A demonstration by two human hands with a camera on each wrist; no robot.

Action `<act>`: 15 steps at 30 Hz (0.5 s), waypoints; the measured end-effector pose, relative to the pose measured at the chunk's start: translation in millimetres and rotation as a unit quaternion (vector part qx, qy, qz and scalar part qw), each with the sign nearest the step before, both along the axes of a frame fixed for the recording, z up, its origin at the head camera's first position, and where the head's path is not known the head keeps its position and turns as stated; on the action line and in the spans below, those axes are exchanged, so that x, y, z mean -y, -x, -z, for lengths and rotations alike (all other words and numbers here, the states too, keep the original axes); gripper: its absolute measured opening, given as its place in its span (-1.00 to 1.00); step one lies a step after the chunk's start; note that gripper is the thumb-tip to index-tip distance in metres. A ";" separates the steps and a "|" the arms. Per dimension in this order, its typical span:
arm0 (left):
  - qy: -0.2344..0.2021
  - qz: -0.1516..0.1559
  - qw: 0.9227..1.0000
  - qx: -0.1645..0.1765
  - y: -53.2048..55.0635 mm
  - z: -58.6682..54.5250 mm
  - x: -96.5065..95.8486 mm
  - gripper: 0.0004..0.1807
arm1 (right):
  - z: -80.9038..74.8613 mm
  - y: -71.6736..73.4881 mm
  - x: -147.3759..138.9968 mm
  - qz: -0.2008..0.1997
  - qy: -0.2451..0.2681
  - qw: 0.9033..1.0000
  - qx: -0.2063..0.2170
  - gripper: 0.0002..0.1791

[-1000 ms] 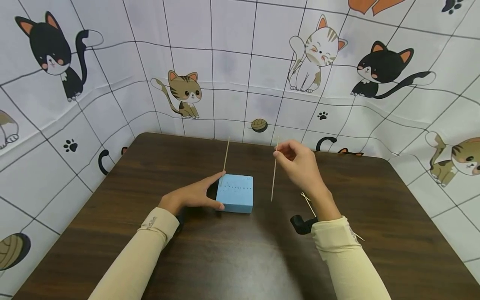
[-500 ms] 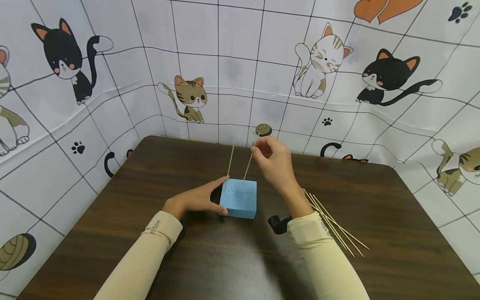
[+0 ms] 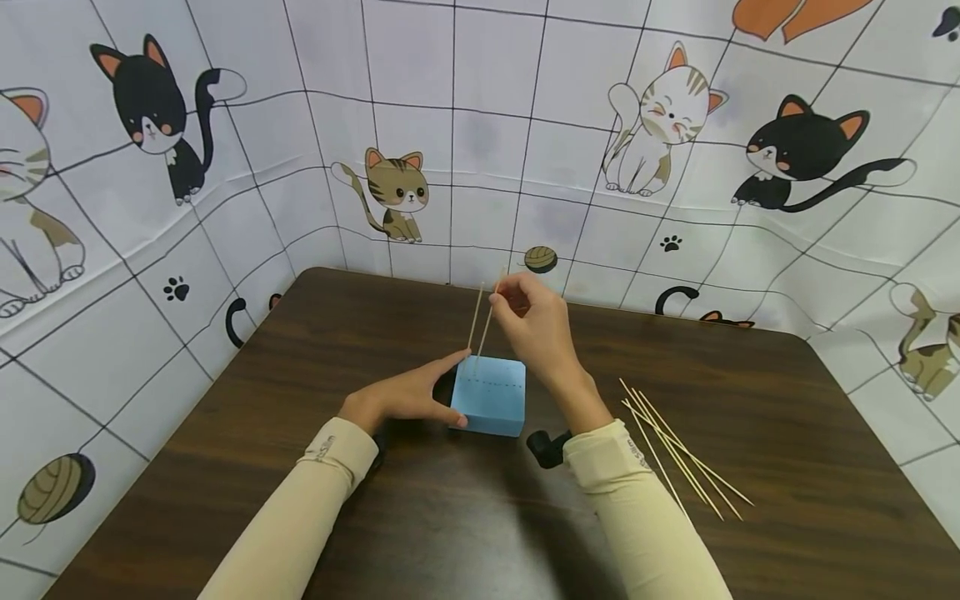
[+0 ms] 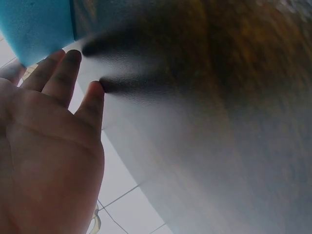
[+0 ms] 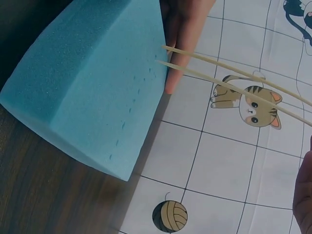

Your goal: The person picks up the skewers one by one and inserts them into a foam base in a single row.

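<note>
A light blue foam block (image 3: 491, 408) with rows of small holes in its top lies on the table. My left hand (image 3: 408, 394) holds its left side, thumb at the front corner and index finger at the back. One thin wooden skewer (image 3: 476, 318) stands upright near the block's back left corner. My right hand (image 3: 542, 327) pinches a second skewer (image 3: 486, 332) near its upper end, slightly tilted. In the right wrist view, its lower tip meets the foam (image 5: 92, 92) beside the first skewer; whether it is sunk in is unclear.
Several loose skewers (image 3: 681, 454) lie in a crossed pile on the dark wooden table (image 3: 450, 517), right of my right forearm. A white cat-print sheet (image 3: 480, 150) hangs behind the table's back edge and along its sides.
My right hand has brought its skewer leftward from beside the block to the foam, close to the standing skewer. My left hand keeps its hold on the block. The head view has shifted slightly.
</note>
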State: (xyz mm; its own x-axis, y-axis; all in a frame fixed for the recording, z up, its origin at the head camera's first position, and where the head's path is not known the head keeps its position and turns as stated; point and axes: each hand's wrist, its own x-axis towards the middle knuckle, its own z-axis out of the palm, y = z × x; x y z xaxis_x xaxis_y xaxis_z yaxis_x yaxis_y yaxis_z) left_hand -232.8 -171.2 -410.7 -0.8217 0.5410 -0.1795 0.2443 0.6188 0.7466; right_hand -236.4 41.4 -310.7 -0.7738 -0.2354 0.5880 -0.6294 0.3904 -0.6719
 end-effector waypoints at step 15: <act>-0.007 0.001 1.000 -0.003 -2.1 -4.1 -1.9 0.21 | 0.3 -0.7 2.2 -0.002 0.004 1.000 -0.009 -0.90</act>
